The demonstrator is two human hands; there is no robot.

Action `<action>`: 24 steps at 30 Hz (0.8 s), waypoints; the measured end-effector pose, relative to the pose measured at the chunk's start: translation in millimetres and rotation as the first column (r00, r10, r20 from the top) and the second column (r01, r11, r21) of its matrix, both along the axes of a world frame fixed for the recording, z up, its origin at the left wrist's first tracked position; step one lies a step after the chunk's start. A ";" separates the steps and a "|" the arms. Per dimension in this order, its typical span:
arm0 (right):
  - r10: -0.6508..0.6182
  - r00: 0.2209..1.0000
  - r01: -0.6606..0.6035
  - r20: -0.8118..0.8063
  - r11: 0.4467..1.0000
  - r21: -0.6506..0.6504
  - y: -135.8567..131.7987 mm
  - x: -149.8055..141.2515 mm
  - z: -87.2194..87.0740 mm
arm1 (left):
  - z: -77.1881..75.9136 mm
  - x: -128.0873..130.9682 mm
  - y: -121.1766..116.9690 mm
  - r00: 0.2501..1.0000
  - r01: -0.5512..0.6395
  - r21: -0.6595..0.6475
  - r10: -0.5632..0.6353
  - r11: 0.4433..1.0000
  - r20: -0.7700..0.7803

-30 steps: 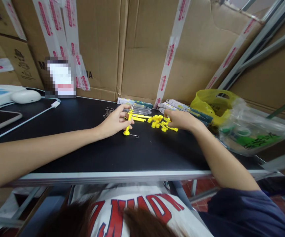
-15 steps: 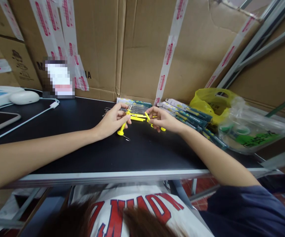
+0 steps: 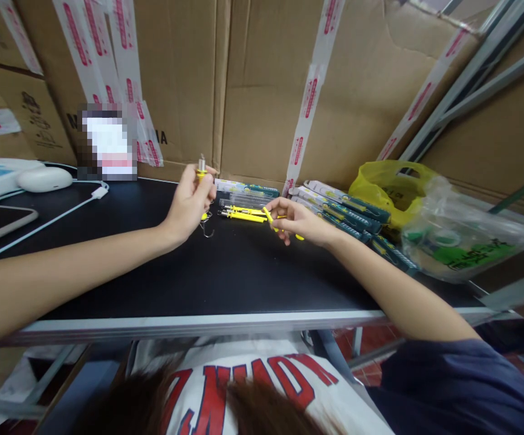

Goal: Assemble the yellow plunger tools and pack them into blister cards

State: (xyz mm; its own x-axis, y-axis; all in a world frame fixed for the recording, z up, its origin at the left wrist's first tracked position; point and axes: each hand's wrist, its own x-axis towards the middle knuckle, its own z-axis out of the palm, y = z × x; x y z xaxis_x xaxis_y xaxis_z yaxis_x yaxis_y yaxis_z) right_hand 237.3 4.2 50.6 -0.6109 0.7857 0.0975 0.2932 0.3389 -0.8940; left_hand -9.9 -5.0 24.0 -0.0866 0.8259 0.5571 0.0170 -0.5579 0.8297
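Raised above the black tabletop [image 3: 243,272], my left hand [image 3: 188,202] is closed around a yellow spring scale [image 3: 202,172]. Its metal top end sticks up above my fingers, and a thin wire hook [image 3: 208,232] hangs below. Further right, my right hand [image 3: 298,219] pinches a slim yellow plastic piece [image 3: 268,214]; its lower part is hidden by my fingers. Between the hands lie more yellow spring scales [image 3: 246,215] with metal ends. Clear plastic tubes [image 3: 243,200] lie just behind them.
Printed dark-green packages [image 3: 343,208] are piled right of my right hand, beside a yellow plastic bag [image 3: 391,187] and a clear bag [image 3: 465,241]. On the left are a phone [image 3: 3,223], a white cable [image 3: 62,214] and a white rounded case [image 3: 44,179]. Cardboard boxes [image 3: 262,90] stand behind.
My left hand has moved left and up with the spring scale, uncovering the metal ends of those on the table. My right hand has hardly moved.
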 end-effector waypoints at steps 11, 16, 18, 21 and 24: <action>0.019 0.995 -0.017 -0.099 1.000 0.021 -1.6 -2.2 -3.0 | -16.8 8.6 -13.7 0.758 0.142 0.043 -0.081 0.989 -0.647; 0.057 0.992 -0.055 -0.117 0.998 0.016 -5.5 -7.3 -8.2 | -18.4 10.8 -14.4 0.769 0.196 -0.063 -0.194 0.978 -0.609; 0.075 0.990 -0.074 -0.118 0.997 0.019 -6.1 -8.8 -10.6 | -18.2 11.3 -14.5 0.777 0.189 -0.024 -0.165 0.982 -0.608; 0.090 0.988 -0.089 -0.125 0.996 0.015 -5.9 -9.7 -12.8 | -17.1 11.7 -14.9 0.763 0.147 0.075 -0.065 0.986 -0.643; 0.089 0.988 -0.091 -0.123 0.996 -0.006 -5.3 -9.1 -13.8 | -16.2 11.4 -15.0 0.756 0.140 0.071 -0.060 0.988 -0.652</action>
